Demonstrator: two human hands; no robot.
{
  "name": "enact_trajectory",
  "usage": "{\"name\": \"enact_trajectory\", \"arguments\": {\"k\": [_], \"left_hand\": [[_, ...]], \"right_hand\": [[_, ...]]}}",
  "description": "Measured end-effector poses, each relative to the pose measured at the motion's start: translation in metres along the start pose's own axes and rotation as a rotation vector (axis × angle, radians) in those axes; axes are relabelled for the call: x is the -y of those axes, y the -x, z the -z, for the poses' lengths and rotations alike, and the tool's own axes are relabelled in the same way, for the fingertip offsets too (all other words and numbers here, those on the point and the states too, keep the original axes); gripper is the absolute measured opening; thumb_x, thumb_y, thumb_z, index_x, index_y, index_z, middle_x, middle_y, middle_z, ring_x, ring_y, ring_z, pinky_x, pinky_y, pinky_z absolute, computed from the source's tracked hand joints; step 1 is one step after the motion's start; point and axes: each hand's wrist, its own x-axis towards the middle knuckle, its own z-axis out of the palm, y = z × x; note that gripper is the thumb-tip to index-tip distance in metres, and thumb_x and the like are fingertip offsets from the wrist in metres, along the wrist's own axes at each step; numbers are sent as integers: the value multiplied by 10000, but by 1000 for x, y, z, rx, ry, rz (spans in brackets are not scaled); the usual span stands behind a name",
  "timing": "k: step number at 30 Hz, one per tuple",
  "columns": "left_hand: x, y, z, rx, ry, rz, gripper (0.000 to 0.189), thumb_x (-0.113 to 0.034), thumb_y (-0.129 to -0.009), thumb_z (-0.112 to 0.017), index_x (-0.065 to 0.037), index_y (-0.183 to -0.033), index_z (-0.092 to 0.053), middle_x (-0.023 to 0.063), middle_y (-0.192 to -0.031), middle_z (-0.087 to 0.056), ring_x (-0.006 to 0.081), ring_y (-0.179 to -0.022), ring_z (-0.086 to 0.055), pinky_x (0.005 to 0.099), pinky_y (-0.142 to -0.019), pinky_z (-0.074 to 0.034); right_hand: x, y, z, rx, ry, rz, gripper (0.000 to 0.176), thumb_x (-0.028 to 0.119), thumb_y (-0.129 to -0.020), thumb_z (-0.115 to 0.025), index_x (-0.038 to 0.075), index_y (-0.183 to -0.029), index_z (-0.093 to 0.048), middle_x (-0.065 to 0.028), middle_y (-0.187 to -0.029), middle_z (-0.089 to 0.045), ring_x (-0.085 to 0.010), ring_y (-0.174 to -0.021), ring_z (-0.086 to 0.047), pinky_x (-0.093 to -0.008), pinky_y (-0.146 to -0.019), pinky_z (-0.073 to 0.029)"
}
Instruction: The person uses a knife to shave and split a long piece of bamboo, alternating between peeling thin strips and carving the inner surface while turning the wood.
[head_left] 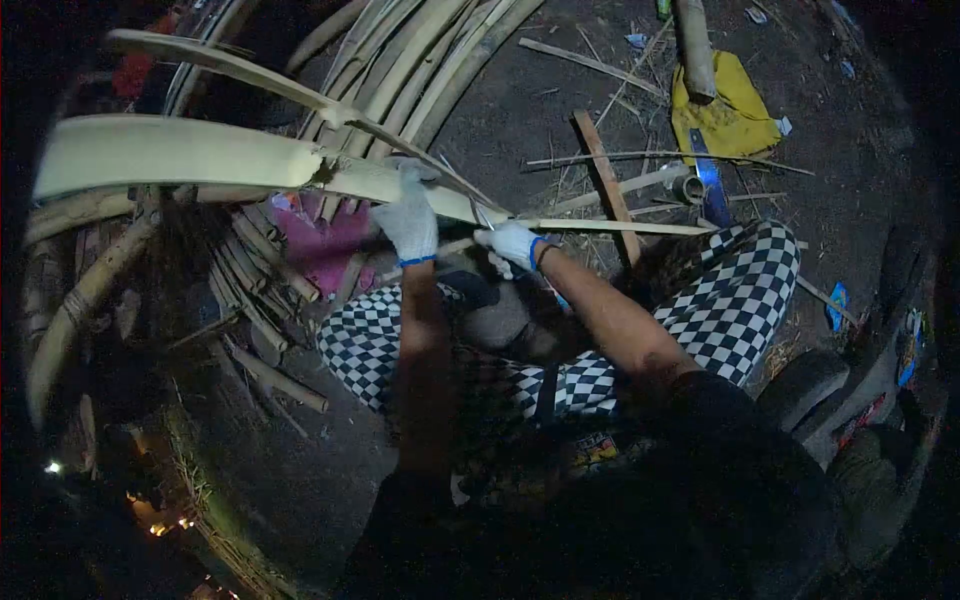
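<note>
A long pale strip of split bamboo [180, 155] stretches from the far left toward the middle, with a jagged node partway along it. My left hand [408, 215], in a white glove with a blue cuff, is closed around this strip to the right of the node. Another thinner strip [235, 68] runs above it and slants down toward my right hand. My right hand [512, 245], also gloved, is closed where the strips meet; a thin blade-like piece shows just above its fingers. A narrow strip [620, 227] extends right beyond it.
Curved bamboo poles [400, 75] lie at the upper left, and shorter pieces [250, 270] beside a pink cloth [325, 240]. Toward the right are a wooden slat [608, 185], a yellow cloth [730, 105], a blue blade [710, 180] and a bamboo tube [695, 50].
</note>
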Motion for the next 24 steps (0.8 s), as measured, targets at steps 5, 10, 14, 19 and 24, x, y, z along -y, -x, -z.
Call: {"name": "enact_trajectory", "arguments": {"k": [5, 10, 14, 19, 24], "left_hand": [[-43, 3, 8, -108, 350, 456, 268, -199, -900, -582, 49, -1002, -571, 96, -784, -613, 142, -664, -583, 320, -628, -490], [0, 1, 2, 54, 605, 373, 193, -182, -906, -544, 8, -885, -569, 47, -724, -592, 131, -641, -548, 290, -591, -433], [24, 0, -10, 15, 436, 413, 224, -188, -929, -521, 31, -924, -568, 44, -723, -552, 121, -640, -529, 287, -599, -443], [-17, -8, -7, 37, 348, 495, 229, -164, -940, -494, 54, -975, -555, 53, -738, -567, 112, -607, -526, 273, -586, -447], [19, -5, -21, -241, 446, 386, 220, -182, -904, -570, 36, -873, -570, 59, -708, -601, 109, -589, -531, 277, -535, -436]], "right_hand": [[15, 18, -6, 84, -206, -80, 382, 342, -921, -519, 130, -612, -443, -8, -467, -410, -144, -352, -409, -306, -337, -335], [6, 9, 6, 239, -372, -81, 411, 377, -914, -534, 161, -585, -415, 21, -469, -356, -130, -357, -354, -299, -357, -305], [8, 10, 6, 306, -462, -124, 404, 367, -915, -533, 157, -590, -416, 23, -475, -370, -127, -359, -347, -299, -357, -294], [1, 0, -2, -25, -26, -32, 399, 357, -915, -524, 102, -615, -458, -15, -496, -450, -152, -368, -436, -315, -363, -365], [-22, -24, -6, -514, 815, 163, 508, 428, -878, -462, -48, -907, -637, -245, -853, -645, -399, -804, -628, -466, -741, -495]]}}
